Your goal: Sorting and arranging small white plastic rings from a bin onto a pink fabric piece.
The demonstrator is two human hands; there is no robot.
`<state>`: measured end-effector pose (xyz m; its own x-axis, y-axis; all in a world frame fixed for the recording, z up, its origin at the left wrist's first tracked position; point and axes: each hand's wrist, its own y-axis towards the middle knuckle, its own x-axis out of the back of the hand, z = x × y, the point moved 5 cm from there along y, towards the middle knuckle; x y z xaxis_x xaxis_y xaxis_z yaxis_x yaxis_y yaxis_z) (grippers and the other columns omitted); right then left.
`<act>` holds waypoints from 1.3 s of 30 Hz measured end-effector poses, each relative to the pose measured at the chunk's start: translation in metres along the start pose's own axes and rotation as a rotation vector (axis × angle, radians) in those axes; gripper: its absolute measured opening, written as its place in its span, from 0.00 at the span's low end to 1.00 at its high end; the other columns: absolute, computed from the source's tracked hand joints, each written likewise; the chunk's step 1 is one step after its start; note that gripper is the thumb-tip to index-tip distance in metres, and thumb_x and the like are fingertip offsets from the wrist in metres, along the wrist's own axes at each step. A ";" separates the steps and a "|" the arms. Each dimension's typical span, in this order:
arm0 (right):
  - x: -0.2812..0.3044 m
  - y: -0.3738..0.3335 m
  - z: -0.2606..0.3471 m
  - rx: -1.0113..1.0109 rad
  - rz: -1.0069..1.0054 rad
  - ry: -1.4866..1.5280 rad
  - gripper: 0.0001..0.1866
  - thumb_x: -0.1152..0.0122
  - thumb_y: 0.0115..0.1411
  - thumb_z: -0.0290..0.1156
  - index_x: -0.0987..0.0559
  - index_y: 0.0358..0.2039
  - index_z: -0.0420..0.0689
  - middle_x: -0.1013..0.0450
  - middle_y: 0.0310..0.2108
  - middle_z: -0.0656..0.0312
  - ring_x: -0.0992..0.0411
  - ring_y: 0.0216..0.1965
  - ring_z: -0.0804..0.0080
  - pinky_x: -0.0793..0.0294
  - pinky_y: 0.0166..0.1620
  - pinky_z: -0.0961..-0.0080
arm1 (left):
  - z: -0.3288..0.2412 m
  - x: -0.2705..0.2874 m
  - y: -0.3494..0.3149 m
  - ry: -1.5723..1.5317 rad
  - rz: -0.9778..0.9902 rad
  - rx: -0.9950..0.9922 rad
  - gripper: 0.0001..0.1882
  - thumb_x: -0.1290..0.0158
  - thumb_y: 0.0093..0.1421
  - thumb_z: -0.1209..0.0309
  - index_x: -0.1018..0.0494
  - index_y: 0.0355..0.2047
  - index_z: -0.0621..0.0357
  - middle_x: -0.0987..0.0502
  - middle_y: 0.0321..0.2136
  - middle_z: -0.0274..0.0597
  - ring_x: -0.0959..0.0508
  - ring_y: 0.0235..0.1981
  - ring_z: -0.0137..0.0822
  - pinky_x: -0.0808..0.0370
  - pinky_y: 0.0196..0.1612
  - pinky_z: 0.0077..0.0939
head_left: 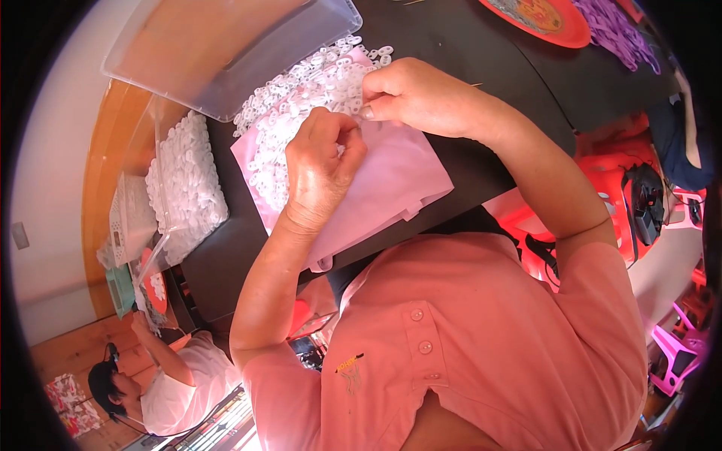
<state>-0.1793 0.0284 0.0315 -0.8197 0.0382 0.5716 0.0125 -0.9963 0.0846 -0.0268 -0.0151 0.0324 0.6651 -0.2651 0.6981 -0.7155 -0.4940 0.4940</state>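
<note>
My left hand is closed, fingertips curled together over the edge of a heap of small white oval plastic pieces with holes in them. Just to its right, my right hand is also closed, thumb against the bent fingers, at the heap's right side. Whatever the fingertips pinch is hidden or too small to name. Beneath the heap and both hands, a pink plastic bag or sheet lies on the dark table.
A clear plastic bin stands behind the heap. A clear container full of white pieces is on the left. Far right are a red plate and purple cords. A co-worker sits at lower left, a red chair at right.
</note>
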 end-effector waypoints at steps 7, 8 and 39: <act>-0.012 0.001 -0.001 -0.010 0.031 0.174 0.08 0.43 0.59 0.30 0.24 0.28 0.37 0.31 0.19 0.64 0.33 0.22 0.78 0.33 0.25 0.77 | -0.002 0.003 -0.003 -0.033 -0.046 0.011 0.03 0.44 0.55 0.81 0.27 0.30 0.62 0.28 0.24 0.37 0.27 0.23 0.27 0.29 0.29 0.20; -0.013 0.001 -0.001 -0.007 0.036 0.243 0.08 0.44 0.59 0.30 0.24 0.28 0.38 0.31 0.20 0.65 0.33 0.22 0.79 0.32 0.25 0.78 | -0.001 0.003 -0.004 -0.038 -0.038 0.024 0.03 0.44 0.56 0.81 0.27 0.31 0.62 0.27 0.24 0.37 0.27 0.23 0.26 0.29 0.30 0.19; -0.008 -0.002 0.012 0.389 -0.166 0.030 0.04 0.43 0.58 0.24 0.28 0.31 0.38 0.29 0.22 0.58 0.31 0.24 0.66 0.32 0.31 0.73 | 0.012 0.007 -0.007 -0.590 0.015 0.592 0.04 0.45 0.59 0.76 0.24 0.32 0.64 0.24 0.23 0.35 0.29 0.21 0.23 0.31 0.24 0.19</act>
<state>-0.1657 0.0315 0.0367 -0.8448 0.1880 0.5010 0.0897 -0.8733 0.4789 -0.0141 -0.0234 0.0276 0.7768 -0.5842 0.2351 -0.6044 -0.7964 0.0179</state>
